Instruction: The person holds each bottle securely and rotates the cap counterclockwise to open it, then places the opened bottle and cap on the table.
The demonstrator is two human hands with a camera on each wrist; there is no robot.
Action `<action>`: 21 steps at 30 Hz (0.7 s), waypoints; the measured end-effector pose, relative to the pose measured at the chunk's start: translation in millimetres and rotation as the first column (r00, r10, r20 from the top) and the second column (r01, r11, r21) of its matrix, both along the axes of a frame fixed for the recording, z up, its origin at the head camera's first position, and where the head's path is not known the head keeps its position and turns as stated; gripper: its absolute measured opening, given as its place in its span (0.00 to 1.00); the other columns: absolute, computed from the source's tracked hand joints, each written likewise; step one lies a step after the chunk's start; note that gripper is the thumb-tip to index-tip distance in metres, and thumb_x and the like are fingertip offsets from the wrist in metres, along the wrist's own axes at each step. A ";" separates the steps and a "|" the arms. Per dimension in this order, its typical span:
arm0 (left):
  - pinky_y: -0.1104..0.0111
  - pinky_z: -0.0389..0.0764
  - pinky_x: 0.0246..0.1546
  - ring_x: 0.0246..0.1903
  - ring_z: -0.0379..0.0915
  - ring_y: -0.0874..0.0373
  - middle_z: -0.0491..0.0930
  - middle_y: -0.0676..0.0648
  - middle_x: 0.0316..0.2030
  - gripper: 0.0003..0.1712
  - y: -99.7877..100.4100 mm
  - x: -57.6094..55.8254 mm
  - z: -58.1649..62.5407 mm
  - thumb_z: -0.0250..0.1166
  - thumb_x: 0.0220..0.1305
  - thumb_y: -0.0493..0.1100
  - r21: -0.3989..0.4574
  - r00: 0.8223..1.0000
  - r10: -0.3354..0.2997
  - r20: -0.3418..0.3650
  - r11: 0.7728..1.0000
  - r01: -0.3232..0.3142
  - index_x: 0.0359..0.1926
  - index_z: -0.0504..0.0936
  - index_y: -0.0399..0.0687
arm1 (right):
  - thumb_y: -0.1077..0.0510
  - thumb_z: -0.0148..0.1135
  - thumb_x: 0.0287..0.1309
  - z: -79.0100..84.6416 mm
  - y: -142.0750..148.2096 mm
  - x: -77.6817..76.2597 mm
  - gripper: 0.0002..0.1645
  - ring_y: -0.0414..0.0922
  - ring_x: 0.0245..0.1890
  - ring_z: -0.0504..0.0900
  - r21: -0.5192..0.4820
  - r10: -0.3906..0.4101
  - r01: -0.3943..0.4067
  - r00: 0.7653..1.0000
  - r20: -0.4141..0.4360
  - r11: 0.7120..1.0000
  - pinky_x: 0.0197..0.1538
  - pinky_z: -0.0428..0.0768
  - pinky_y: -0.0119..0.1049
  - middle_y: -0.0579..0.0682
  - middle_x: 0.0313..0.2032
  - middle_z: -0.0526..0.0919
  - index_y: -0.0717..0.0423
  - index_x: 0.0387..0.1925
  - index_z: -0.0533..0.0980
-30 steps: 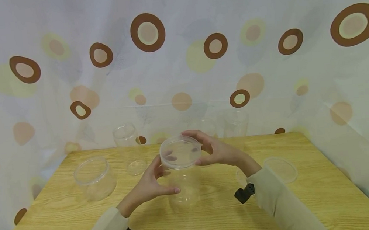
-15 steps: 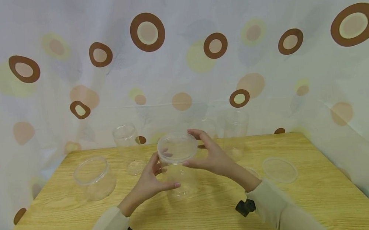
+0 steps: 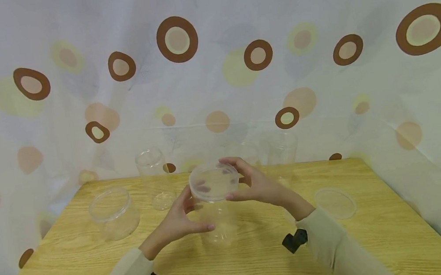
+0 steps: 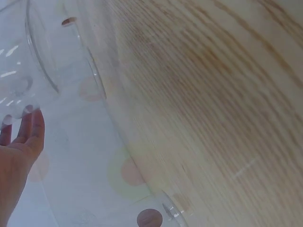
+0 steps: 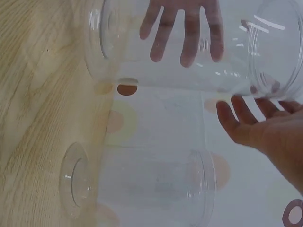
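A clear plastic jar (image 3: 218, 219) stands upright between both hands near the table's middle, with a clear lid (image 3: 214, 181) on its top. My left hand (image 3: 178, 221) grips the jar's body from the left, thumb across the front; its fingers show through the wall in the right wrist view. On the other side, my right hand (image 3: 260, 187) holds the lid by its rim, thumb in front and fingers behind. The left wrist view catches only part of the jar (image 4: 16, 66), with left fingertips against it.
A short wide jar (image 3: 116, 223) sits at the left, with a tall jar (image 3: 154, 175) behind it. More clear jars, including a tall one (image 3: 282, 151), stand at the back right. A flat round lid (image 3: 335, 204) lies right of my right forearm. Patterned cloth (image 3: 216, 89) hangs behind the table.
The jar rose slightly and then came back down, still in my left hand. My right hand shifted left along the lid's rim, then back right.
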State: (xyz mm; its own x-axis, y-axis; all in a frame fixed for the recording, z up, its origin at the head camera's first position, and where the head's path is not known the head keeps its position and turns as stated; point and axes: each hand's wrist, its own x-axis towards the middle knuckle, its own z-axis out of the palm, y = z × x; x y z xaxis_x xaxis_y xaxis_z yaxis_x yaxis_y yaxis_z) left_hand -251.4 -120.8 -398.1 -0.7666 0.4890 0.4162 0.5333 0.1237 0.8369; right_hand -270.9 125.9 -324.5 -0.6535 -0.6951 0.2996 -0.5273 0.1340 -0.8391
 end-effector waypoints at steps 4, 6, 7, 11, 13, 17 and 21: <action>0.47 0.68 0.55 0.58 0.67 0.49 0.62 0.46 0.62 0.58 0.4 1.3 0.9 0.75 0.42 0.37 -0.008 0.999 -0.049 0.012 0.999 0.049 0.69 0.48 0.62 | 0.58 0.65 0.53 2.3 8.5 -7.4 0.47 0.51 0.63 0.59 -0.014 0.159 -0.159 0.985 0.063 0.987 0.59 0.67 0.49 0.52 0.65 0.56 0.51 0.68 0.49; 0.46 0.68 0.54 0.58 0.67 0.50 0.63 0.45 0.62 0.58 0.9 2.0 1.6 0.75 0.42 0.37 -0.015 0.999 -0.052 0.009 0.999 0.052 0.69 0.48 0.61 | 0.59 0.64 0.53 3.0 10.0 -8.7 0.48 0.52 0.63 0.58 -0.018 0.188 -0.188 0.979 0.073 0.982 0.60 0.66 0.49 0.53 0.65 0.55 0.53 0.69 0.48; 0.47 0.68 0.54 0.57 0.67 0.50 0.63 0.44 0.62 0.58 1.1 2.2 1.6 0.75 0.42 0.38 -0.019 0.999 -0.047 0.004 0.999 0.047 0.69 0.49 0.60 | 0.59 0.64 0.53 3.3 10.3 -8.6 0.48 0.52 0.64 0.57 -0.015 0.184 -0.183 0.980 0.071 0.983 0.60 0.66 0.49 0.53 0.66 0.55 0.53 0.69 0.47; 0.52 0.70 0.53 0.56 0.69 0.50 0.63 0.46 0.62 0.58 1.5 1.8 1.2 0.75 0.41 0.38 -0.030 1.000 0.004 -0.009 1.000 -0.004 0.69 0.50 0.61 | 0.56 0.66 0.51 3.9 8.2 -3.2 0.48 0.50 0.65 0.55 -0.009 0.086 -0.086 0.996 0.021 0.996 0.60 0.66 0.52 0.49 0.67 0.54 0.48 0.68 0.49; 0.53 0.71 0.53 0.55 0.68 0.49 0.63 0.48 0.61 0.58 1.5 1.7 1.2 0.76 0.41 0.38 -0.032 0.999 0.039 -0.007 0.999 -0.039 0.68 0.50 0.62 | 0.55 0.68 0.49 3.3 5.4 0.6 0.48 0.49 0.66 0.55 -0.014 0.008 -0.009 1.000 -0.016 1.000 0.60 0.65 0.52 0.47 0.67 0.54 0.45 0.67 0.51; 0.50 0.69 0.54 0.57 0.67 0.47 0.62 0.48 0.62 0.57 2.4 4.2 4.7 0.75 0.40 0.37 -0.022 0.996 0.091 -0.002 0.996 -0.091 0.68 0.51 0.61 | 0.53 0.70 0.46 -0.3 -2.0 8.4 0.48 0.48 0.64 0.57 -0.043 -0.128 0.126 0.990 -0.053 0.991 0.61 0.64 0.52 0.48 0.65 0.57 0.43 0.65 0.54; 0.44 0.67 0.54 0.58 0.64 0.42 0.60 0.43 0.63 0.56 5.6 11.2 15.1 0.74 0.41 0.34 0.002 0.994 0.106 0.007 0.994 -0.106 0.68 0.51 0.53 | 0.51 0.71 0.44 -4.8 -9.6 16.0 0.49 0.49 0.62 0.60 -0.068 -0.225 0.220 0.971 -0.076 0.973 0.60 0.64 0.55 0.51 0.63 0.61 0.46 0.66 0.54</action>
